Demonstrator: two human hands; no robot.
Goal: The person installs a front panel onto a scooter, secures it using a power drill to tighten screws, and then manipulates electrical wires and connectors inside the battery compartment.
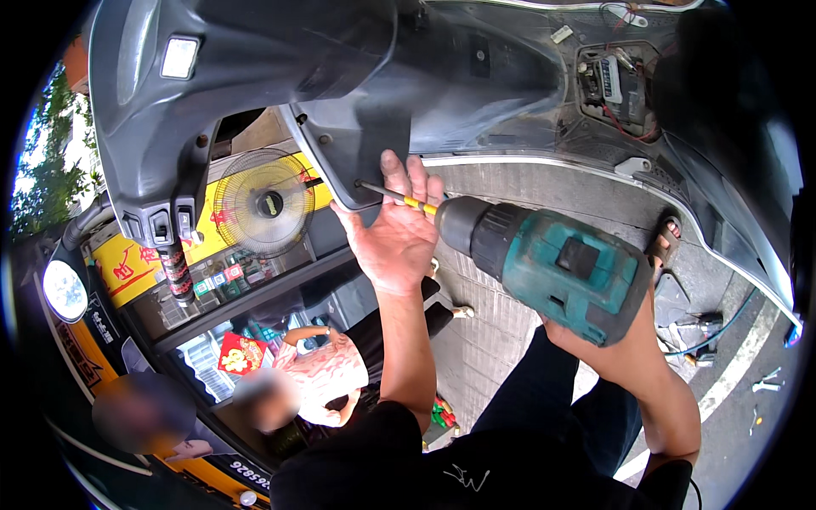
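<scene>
A teal and black cordless drill (565, 272) lies across the view, its chuck pointing left. My right hand (591, 344) is closed around its handle, with the fingers mostly hidden under the body. From the chuck runs a long driver bit (398, 195) with a yellow band, its tip at the lower corner of a dark grey plastic panel (361, 140) on a scooter (280, 55). My left hand (395, 246) is palm up with fingers stretched out beside the bit. Its thumb is at the panel's lower edge.
An opened floorboard compartment shows a battery (625, 89) and loose wires at upper right. A handlebar grip (176, 272) juts down at left. Beyond stand a round fan (265, 204) and a person in a pink top (327, 374). Tools (688, 327) lie on the ground at right.
</scene>
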